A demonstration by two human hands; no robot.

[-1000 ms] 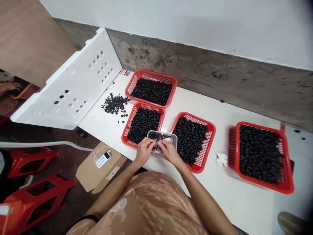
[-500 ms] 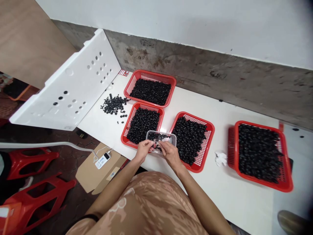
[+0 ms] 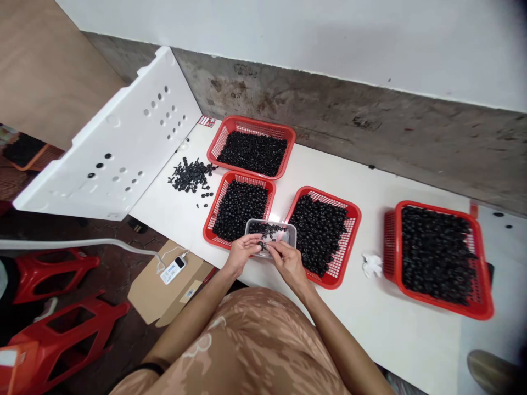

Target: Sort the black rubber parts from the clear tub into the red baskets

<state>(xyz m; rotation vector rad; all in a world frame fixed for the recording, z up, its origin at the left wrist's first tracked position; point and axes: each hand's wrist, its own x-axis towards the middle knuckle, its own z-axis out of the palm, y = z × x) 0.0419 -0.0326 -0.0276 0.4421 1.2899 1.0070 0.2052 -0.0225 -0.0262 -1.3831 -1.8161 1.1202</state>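
Note:
Both hands meet over the near edge of a small clear plastic tub (image 3: 292, 237) that holds small black parts. My left hand (image 3: 244, 253) is closed in a pinch around a small black part (image 3: 261, 244). Opposite it, my right hand (image 3: 287, 259) pinches at the same spot; whatever lies between its fingertips is too small to make out. Behind the tub, a red basket (image 3: 211, 233) of black round parts stands on the left. Another red basket (image 3: 345, 269) of similar black parts is to the right, close to my right hand.
A third red basket (image 3: 291, 144) of black pieces stands near the wall. Loose black parts (image 3: 190, 175) lie beside a white perforated panel (image 3: 119, 120). At right are a red basket (image 3: 486, 307) and a crumpled white scrap (image 3: 371, 265). Red stools (image 3: 78, 334) stand below left.
My fingers have shifted slightly: the left fingers are more extended and a black part now shows between the hands. More of the tub's bottom is visible. The view has moved a little.

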